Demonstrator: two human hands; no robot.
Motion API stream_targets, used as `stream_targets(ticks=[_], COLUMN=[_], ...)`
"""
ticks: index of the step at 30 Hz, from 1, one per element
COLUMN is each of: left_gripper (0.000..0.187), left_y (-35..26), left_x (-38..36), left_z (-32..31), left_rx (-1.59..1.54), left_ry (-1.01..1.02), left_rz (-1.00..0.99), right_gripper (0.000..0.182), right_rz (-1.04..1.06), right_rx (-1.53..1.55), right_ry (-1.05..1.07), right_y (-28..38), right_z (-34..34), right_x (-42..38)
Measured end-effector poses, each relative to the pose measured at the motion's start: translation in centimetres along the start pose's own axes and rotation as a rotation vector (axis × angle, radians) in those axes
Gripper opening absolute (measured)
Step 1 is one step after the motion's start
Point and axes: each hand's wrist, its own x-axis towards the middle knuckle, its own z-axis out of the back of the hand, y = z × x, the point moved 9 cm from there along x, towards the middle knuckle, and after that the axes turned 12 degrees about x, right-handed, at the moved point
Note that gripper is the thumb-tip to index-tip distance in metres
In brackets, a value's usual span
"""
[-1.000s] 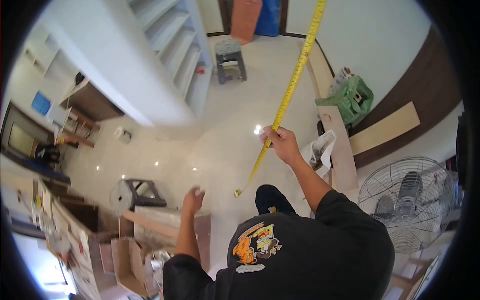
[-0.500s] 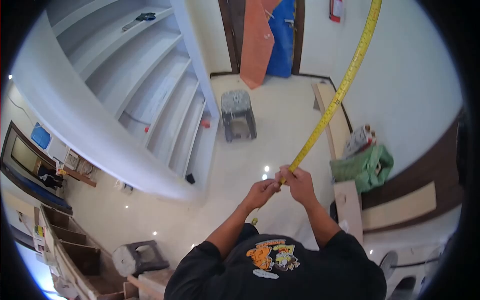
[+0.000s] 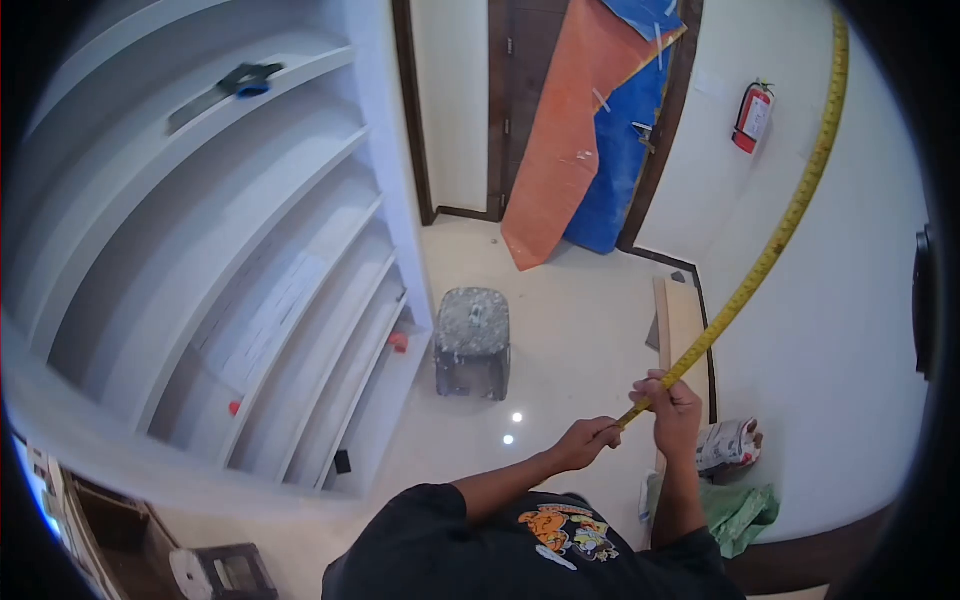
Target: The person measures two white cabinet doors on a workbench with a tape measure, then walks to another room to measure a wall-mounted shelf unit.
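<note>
A long yellow tape measure blade [image 3: 765,262] rises from my hands toward the upper right and runs out of view at the top. Its lower end is pinched by my left hand [image 3: 585,443], fingers closed. A little further up, my right hand [image 3: 674,408] has its fingers wrapped around the blade. Both hands are held in front of my body above the tiled floor. No tape case is visible. Printed marks show along the blade, too small to read.
White curved shelves [image 3: 270,260] fill the left, with a handsaw [image 3: 225,92] on one. A paint-spattered stool [image 3: 473,335] stands ahead. Orange and blue sheets [image 3: 560,150] cover the door. A fire extinguisher [image 3: 752,117] hangs on the right wall above a green sack [image 3: 738,515].
The view has tilted up, showing more of the door and shelves. Both hands sit further right and slightly further apart along the blade, which still stretches to the upper right.
</note>
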Motion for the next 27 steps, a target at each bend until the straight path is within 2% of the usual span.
stream_targets(ticks=[2,6,11,14,17,20,23,27], left_gripper=[0.023,0.023,0.022,0.023,0.022,0.023,0.023,0.023], left_y=[0.7,7.6,13.0,12.1,12.0,14.4,14.6,18.4], left_x=[6.3,16.9,31.1,37.7,42.8,47.3,50.7,55.1], left_z=[1.0,4.1,12.7,19.5,27.7,36.1,43.8,55.5], left_rx=[-0.009,-0.003,0.006,0.120,0.158,0.082,0.053,0.086], left_ry=[0.050,0.073,-0.122,-0.281,-0.529,-0.718,-0.833,-0.944], left_rz=[-0.029,0.037,0.008,0.014,-0.005,0.014,0.064,0.071], right_gripper=[0.022,0.021,0.023,0.025,0.028,0.027,0.025,0.025], right_rz=[0.049,0.133,0.164,0.143,0.128,0.086,0.058,-0.044], right_rx=[0.022,0.025,-0.028,0.010,0.055,0.133,0.183,0.086], right_ry=[-0.044,-0.077,0.102,0.279,0.450,0.588,0.733,0.867], right_y=[0.7,-0.9,-4.4,-5.6,-6.8,-9.8,-13.9,-21.5], right_z=[2.7,6.7,6.0,1.6,-4.8,-12.0,-18.5,-26.9], right_x=[5.8,17.8,36.4,47.2,57.0,65.7,72.1,80.8])
